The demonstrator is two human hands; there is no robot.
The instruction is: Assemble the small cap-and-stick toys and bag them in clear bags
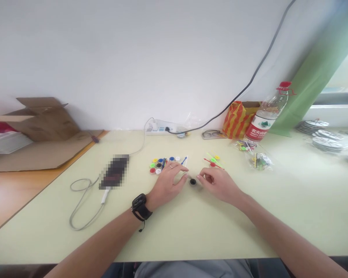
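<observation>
A small black round plastic piece [193, 182] lies on the table between my two hands. My left hand [170, 179] is just left of it, palm down, with thumb and forefinger apart and nothing visible between them. On the right, my right hand [220, 184] is curled, thumb and forefinger pinched close to the black piece; what they hold, if anything, is too small to make out. Behind my left hand are several coloured round pieces [152, 170] and a blue arrow-shaped pointer [184, 160]. Red and green pointers with a red round piece [212, 165] lie beyond my right hand.
A pixelated dark device [114, 172] with a cable lies at left, near a cardboard box [46, 119]. Along the wall are a power strip [159, 127], glasses [211, 134], a striped bag [234, 119] and a large bottle [263, 119]. Stacked discs [327, 143] stand far right.
</observation>
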